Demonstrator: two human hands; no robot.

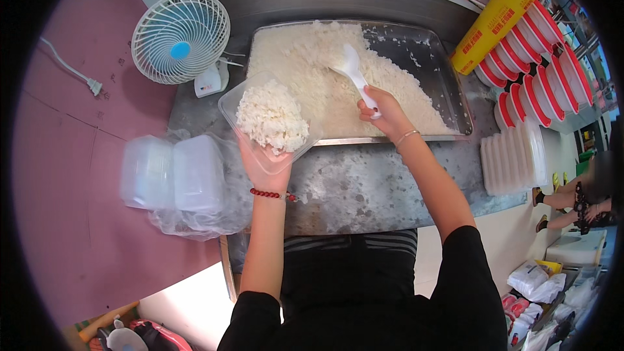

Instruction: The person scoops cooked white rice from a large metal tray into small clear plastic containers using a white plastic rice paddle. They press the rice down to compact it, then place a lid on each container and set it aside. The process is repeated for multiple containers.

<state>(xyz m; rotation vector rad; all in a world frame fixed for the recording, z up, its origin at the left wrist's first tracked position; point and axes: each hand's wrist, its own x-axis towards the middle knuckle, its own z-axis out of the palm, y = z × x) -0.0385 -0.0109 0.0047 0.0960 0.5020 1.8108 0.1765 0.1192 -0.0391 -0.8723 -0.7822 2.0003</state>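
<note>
My left hand (265, 168) holds a clear plastic container (273, 165) from below, with a mound of cooked white rice (273, 119) in it. The container is over the front left corner of a large metal tray (351, 141), whose left and middle parts are covered with rice (302, 58). My right hand (382, 109) is closed around the handle of a white plastic rice paddle (352, 66). The paddle's blade rests at the rice in the tray. Bare dark metal with scattered grains shows at the tray's back right.
Left of the tray stand a small fan (180, 39) and stacked clear containers (197, 173) in a plastic bag. To the right are a yellow roll (497, 19), red-rimmed white bowls (531, 97) and stacked clear lids (512, 161). A person (580, 204) is at the far right.
</note>
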